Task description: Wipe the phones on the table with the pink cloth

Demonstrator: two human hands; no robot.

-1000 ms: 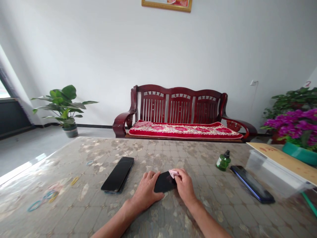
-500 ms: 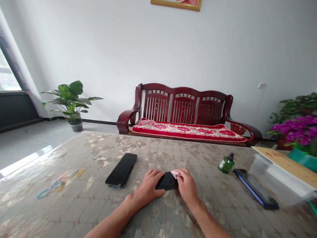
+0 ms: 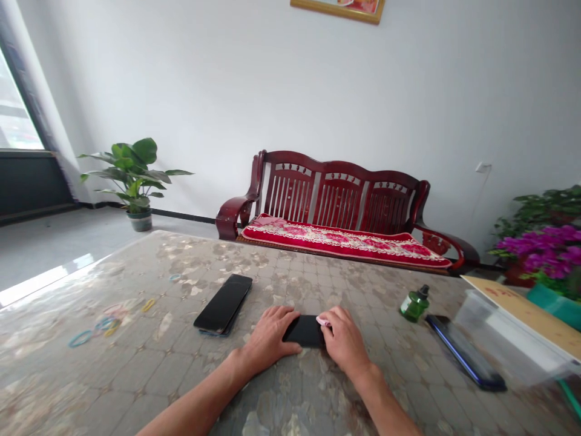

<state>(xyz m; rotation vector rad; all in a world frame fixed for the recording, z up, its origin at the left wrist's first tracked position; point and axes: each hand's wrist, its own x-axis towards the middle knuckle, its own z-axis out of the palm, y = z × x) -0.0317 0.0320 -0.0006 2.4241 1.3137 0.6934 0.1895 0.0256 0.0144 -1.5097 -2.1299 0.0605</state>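
Observation:
A small black smartphone lies flat on the table in front of me, its dark screen up. My left hand grips the phone's left end, with the thumb on the near edge and the fingers on the far edge. At the other end, my right hand pinches a small pinkish-white cloth against the phone's right side. Most of the cloth is hidden by the fingers. To the left rests a larger black phone, a bluish edge showing beneath it.
On the right stand a green bottle, a blue-edged phone and a clear plastic box under a tan sheet. Colourful rubber bands lie at left. A red wooden bench is beyond the table.
The view has tilted slightly. My right hand and the cloth have shifted a little along the phone's right end, baring slightly more screen. My left hand keeps its grip.

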